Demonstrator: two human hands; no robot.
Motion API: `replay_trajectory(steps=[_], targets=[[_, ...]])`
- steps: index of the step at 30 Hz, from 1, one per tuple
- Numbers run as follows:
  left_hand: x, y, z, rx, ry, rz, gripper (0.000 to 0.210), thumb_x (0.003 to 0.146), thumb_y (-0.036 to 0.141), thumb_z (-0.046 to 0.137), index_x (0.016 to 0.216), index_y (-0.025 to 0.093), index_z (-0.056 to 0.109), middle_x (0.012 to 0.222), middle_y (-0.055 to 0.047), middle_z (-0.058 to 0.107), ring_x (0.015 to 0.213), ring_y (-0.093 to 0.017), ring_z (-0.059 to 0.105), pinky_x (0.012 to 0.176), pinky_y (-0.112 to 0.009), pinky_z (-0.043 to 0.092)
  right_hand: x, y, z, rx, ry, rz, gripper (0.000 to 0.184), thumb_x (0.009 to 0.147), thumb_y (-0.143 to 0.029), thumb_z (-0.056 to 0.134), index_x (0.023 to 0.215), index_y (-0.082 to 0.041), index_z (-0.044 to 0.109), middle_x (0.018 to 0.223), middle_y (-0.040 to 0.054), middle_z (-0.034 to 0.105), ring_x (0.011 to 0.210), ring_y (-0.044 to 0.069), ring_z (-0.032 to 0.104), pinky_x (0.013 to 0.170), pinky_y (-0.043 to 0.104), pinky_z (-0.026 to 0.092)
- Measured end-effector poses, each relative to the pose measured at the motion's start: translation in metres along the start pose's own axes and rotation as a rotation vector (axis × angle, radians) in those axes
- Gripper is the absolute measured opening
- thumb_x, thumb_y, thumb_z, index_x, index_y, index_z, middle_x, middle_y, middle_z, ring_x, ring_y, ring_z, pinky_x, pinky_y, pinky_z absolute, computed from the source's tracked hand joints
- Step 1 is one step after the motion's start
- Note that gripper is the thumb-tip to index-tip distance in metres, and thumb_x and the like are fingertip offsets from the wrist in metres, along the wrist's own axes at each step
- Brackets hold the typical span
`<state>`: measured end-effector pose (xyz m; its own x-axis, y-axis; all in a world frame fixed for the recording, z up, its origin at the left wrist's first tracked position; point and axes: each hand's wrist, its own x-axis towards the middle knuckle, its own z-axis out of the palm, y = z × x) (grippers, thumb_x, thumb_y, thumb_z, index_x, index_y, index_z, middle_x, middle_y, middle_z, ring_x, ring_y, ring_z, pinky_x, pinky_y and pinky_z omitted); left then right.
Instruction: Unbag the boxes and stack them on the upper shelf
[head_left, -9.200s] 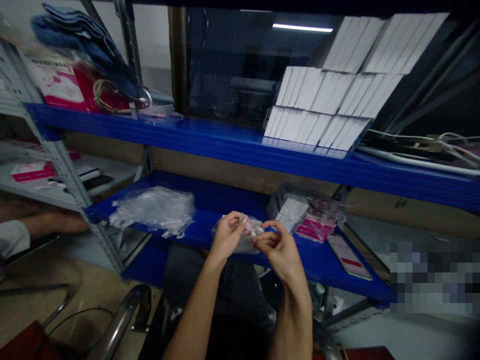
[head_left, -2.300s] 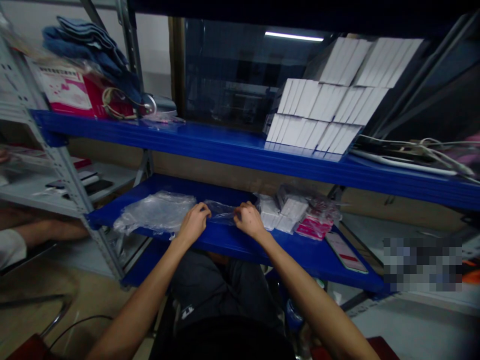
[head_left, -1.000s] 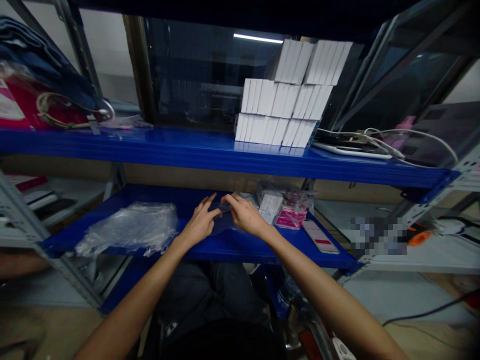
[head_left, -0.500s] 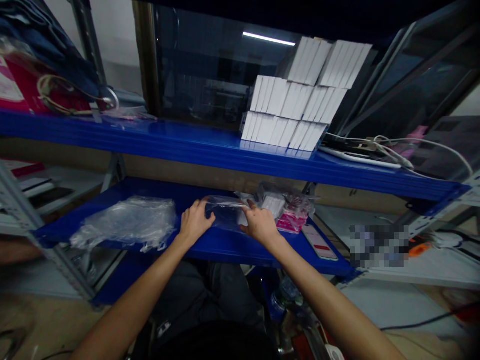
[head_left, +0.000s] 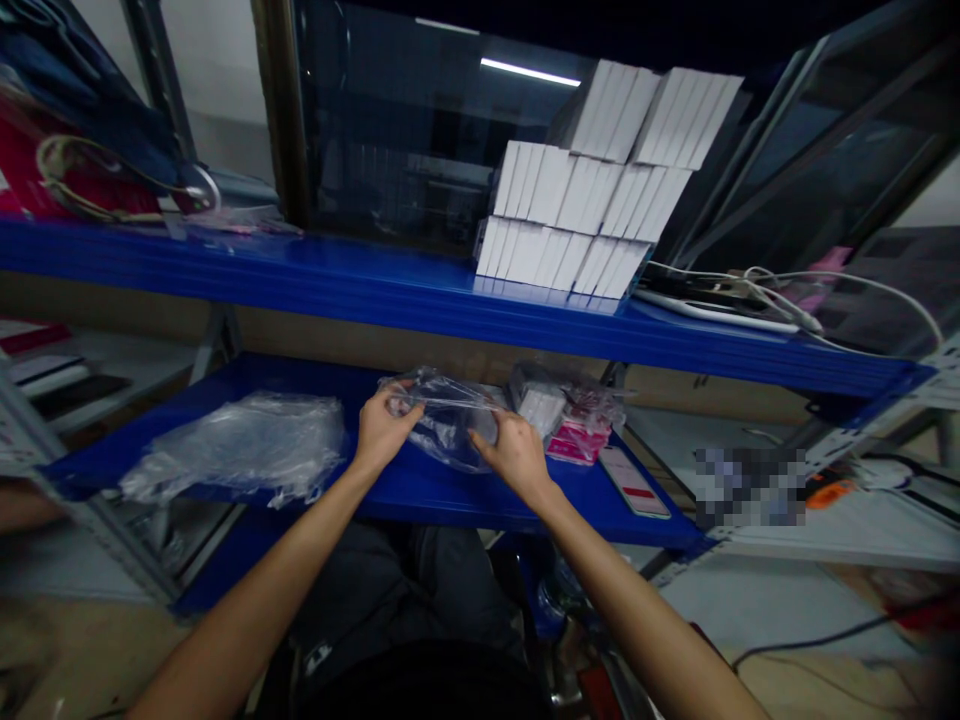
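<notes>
A clear plastic bag (head_left: 450, 425) is stretched between my two hands above the blue lower shelf (head_left: 420, 505). My left hand (head_left: 384, 425) pinches its left side, thumb and fingers closed on the film. On the other side my right hand (head_left: 514, 450) grips the bag's upper right edge, with the thumb reaching inward. A pile of clear plastic bags (head_left: 247, 445) lies flat to the left of my left hand. Just beyond my right hand sit white boxes (head_left: 541, 403) in clear wrap and pink packs (head_left: 577, 443).
A phone (head_left: 634, 482) lies at the lower shelf's right end. On the upper blue shelf (head_left: 337, 285) stand stacked white boxes (head_left: 562, 200), with a white cable (head_left: 862, 285) to their right. Metal uprights frame both sides. A bottle (head_left: 559, 590) is below, by my legs.
The bag has bunched up and opened out, its film now crumpled near my left hand. Both hands stay on it, and my view has shifted slightly.
</notes>
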<state>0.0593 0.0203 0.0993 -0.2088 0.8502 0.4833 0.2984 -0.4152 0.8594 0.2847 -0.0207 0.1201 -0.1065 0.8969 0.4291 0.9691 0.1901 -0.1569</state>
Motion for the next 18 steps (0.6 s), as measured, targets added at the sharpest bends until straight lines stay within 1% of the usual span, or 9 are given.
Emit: replay_trajectory(steps=[1, 3, 4, 6, 8, 9, 12, 15, 18], targets=[[0.001, 0.003, -0.001, 0.026, -0.021, 0.016, 0.045, 0.076, 0.030, 0.073, 0.120, 0.017, 0.071, 0.096, -0.005, 0.077, 0.087, -0.022, 0.073, 0.085, -0.032, 0.058, 0.003, 0.004, 0.002, 0.024, 0.011, 0.012, 0.047, 0.098, -0.041, 0.060, 0.136, -0.015, 0.059, 0.120, 0.0154, 0.073, 0.110, 0.028, 0.070, 0.094, 0.035, 0.052], [-0.001, 0.010, -0.006, 0.161, -0.078, 0.072, 0.057, 0.077, 0.021, 0.069, 0.134, 0.018, 0.064, 0.108, -0.007, 0.076, 0.096, -0.024, 0.074, 0.090, -0.034, 0.057, 0.008, 0.011, 0.004, 0.041, 0.008, -0.004, 0.038, 0.096, -0.029, 0.061, 0.131, -0.015, 0.063, 0.121, 0.0151, 0.073, 0.111, 0.027, 0.070, 0.095, 0.034, 0.052], [-0.003, 0.014, -0.010, 0.271, -0.117, 0.098, 0.069, 0.077, 0.017, 0.066, 0.144, 0.020, 0.056, 0.119, -0.010, 0.073, 0.102, -0.026, 0.073, 0.094, -0.035, 0.056, 0.009, 0.014, 0.004, 0.038, -0.009, -0.026, 0.041, 0.093, -0.024, 0.064, 0.133, -0.016, 0.062, 0.127, 0.0152, 0.071, 0.115, 0.027, 0.068, 0.096, 0.033, 0.052], [-0.009, 0.021, -0.018, 0.534, -0.238, 0.103, 0.091, 0.075, 0.013, 0.066, 0.160, 0.026, 0.034, 0.141, -0.015, 0.060, 0.108, -0.030, 0.072, 0.096, -0.038, 0.055, 0.010, 0.017, -0.001, -0.002, -0.090, -0.059, 0.059, 0.085, -0.017, 0.070, 0.142, -0.018, 0.055, 0.141, 0.0163, 0.062, 0.121, 0.027, 0.066, 0.099, 0.033, 0.051], [-0.016, 0.027, -0.024, 0.781, -0.404, 0.023, 0.110, 0.070, 0.016, 0.073, 0.165, 0.031, 0.019, 0.152, -0.021, 0.046, 0.108, -0.037, 0.072, 0.093, -0.043, 0.056, 0.010, 0.017, -0.008, -0.082, -0.253, -0.058, 0.076, 0.077, -0.018, 0.078, 0.148, -0.019, 0.051, 0.146, 0.0194, 0.056, 0.119, 0.031, 0.067, 0.097, 0.035, 0.052], [-0.019, 0.029, -0.026, 0.880, -0.488, -0.036, 0.117, 0.065, 0.018, 0.077, 0.165, 0.032, 0.018, 0.153, -0.023, 0.043, 0.108, -0.040, 0.072, 0.091, -0.045, 0.057, 0.010, 0.015, -0.012, -0.125, -0.352, -0.060, 0.081, 0.073, -0.020, 0.082, 0.149, -0.019, 0.052, 0.144, 0.0208, 0.058, 0.117, 0.032, 0.068, 0.096, 0.036, 0.053], [-0.020, 0.028, -0.026, 1.062, -0.662, -0.147, 0.123, 0.051, 0.022, 0.089, 0.160, 0.028, 0.034, 0.150, -0.027, 0.045, 0.112, -0.049, 0.068, 0.091, -0.051, 0.057, 0.013, 0.010, -0.020, -0.207, -0.567, -0.118, 0.085, 0.065, -0.025, 0.090, 0.144, -0.020, 0.058, 0.132, 0.0203, 0.067, 0.114, 0.034, 0.070, 0.094, 0.037, 0.055], [-0.010, 0.022, -0.025, 1.101, -0.754, -0.153, 0.119, 0.044, 0.028, 0.094, 0.153, 0.028, 0.048, 0.152, -0.028, 0.046, 0.116, -0.052, 0.066, 0.095, -0.058, 0.054, 0.019, 0.011, -0.021, -0.228, -0.625, -0.175, 0.089, 0.057, -0.031, 0.095, 0.139, -0.021, 0.063, 0.126, 0.0172, 0.072, 0.116, 0.035, 0.070, 0.096, 0.037, 0.055], [0.003, 0.016, -0.027, 1.080, -0.857, -0.172, 0.123, 0.036, 0.035, 0.098, 0.150, 0.033, 0.053, 0.157, -0.024, 0.045, 0.126, -0.054, 0.059, 0.101, -0.060, 0.050, 0.021, 0.021, -0.015, -0.190, -0.655, -0.188, 0.089, 0.058, -0.038, 0.095, 0.140, -0.024, 0.063, 0.127, 0.0151, 0.073, 0.120, 0.034, 0.068, 0.099, 0.037, 0.053]])
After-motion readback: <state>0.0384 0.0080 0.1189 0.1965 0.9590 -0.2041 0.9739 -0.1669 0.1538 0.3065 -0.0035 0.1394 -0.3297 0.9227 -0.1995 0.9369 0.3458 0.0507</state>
